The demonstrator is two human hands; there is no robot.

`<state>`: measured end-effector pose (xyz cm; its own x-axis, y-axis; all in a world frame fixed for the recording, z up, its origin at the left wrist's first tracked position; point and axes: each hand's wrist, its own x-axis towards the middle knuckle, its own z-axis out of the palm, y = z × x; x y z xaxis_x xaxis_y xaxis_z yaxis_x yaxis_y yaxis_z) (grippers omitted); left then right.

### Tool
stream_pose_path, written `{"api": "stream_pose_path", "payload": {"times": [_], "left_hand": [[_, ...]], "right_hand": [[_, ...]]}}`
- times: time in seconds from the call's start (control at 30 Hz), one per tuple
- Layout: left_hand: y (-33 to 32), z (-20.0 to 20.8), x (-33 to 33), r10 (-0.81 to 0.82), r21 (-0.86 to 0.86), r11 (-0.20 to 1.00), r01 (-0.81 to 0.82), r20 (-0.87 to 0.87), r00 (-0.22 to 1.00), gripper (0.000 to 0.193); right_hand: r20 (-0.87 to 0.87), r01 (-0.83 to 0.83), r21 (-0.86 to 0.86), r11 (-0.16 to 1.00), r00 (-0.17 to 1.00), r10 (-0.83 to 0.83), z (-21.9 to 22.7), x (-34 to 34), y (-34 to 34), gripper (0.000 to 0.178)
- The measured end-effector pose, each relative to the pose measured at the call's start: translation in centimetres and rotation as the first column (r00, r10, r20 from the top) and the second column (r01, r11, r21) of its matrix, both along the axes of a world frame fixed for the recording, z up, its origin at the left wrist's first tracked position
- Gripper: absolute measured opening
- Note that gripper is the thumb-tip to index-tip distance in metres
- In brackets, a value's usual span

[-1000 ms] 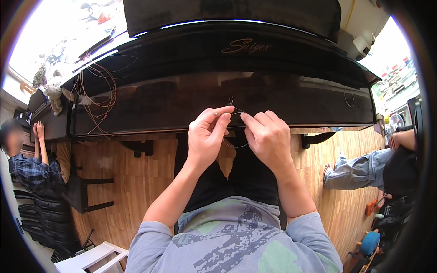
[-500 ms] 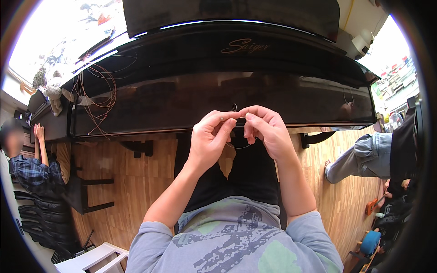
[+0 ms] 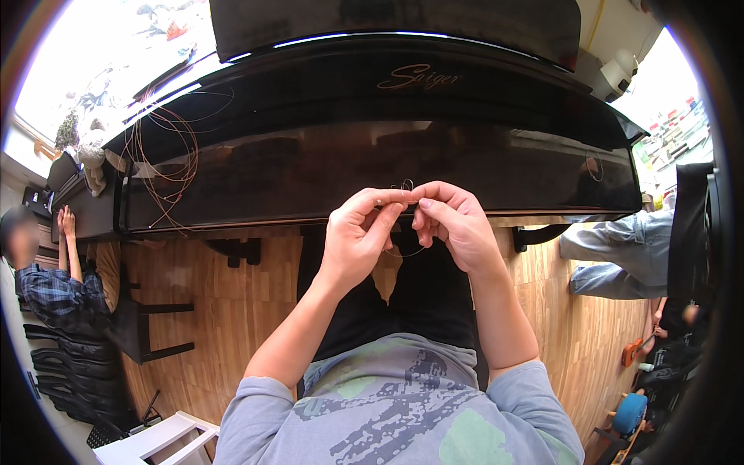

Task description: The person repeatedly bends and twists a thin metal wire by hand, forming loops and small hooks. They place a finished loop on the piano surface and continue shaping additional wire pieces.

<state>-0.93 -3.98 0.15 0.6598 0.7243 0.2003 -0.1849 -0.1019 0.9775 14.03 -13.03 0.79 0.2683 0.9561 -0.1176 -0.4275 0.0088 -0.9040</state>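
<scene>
In front of the front edge of a closed black piano point(image 3: 310, 170), my two hands meet fingertip to fingertip. Thumb and index finger of my left hand point(image 3: 353, 236) pinch a thin metal wire point(image 3: 408, 184), which looks like an instrument string. My right hand point(image 3: 459, 225) pinches the same wire just beside it, its other fingers curled in. A small loop of the wire sticks up above the fingertips, and a thin curve of it hangs below between the hands. The exact spot where the fingers grip is hidden.
Loose copper-coloured strings point(image 3: 195, 155) lie coiled on the piano's left end; a small wire loop point(image 3: 601, 167) lies at its right. A seated person point(image 3: 54, 294) is at far left, jeans legs point(image 3: 620, 252) at right. A white chair point(image 3: 159, 446) stands lower left.
My hands stay nearly in place, while the small wire loop above my fingertips has shifted and looks wider. At right, the person in jeans has stepped, and both legs now show.
</scene>
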Motion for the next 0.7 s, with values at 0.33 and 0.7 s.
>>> {"api": "stream_pose_path", "payload": {"times": [0.33,0.7], "left_hand": [[0.8,-0.3,-0.1,-0.028,-0.179,0.983,0.043,0.087,0.996,0.012],[1.2,-0.2,0.0,-0.076,-0.314,0.941,0.123,0.157,0.985,0.012]], "right_hand": [[0.061,0.038,0.106,0.994,0.997,-0.045,-0.1,-0.2,0.2,0.014],[0.517,-0.060,0.182,0.981,0.855,-0.044,1.1,1.0,-0.5,0.025]]}}
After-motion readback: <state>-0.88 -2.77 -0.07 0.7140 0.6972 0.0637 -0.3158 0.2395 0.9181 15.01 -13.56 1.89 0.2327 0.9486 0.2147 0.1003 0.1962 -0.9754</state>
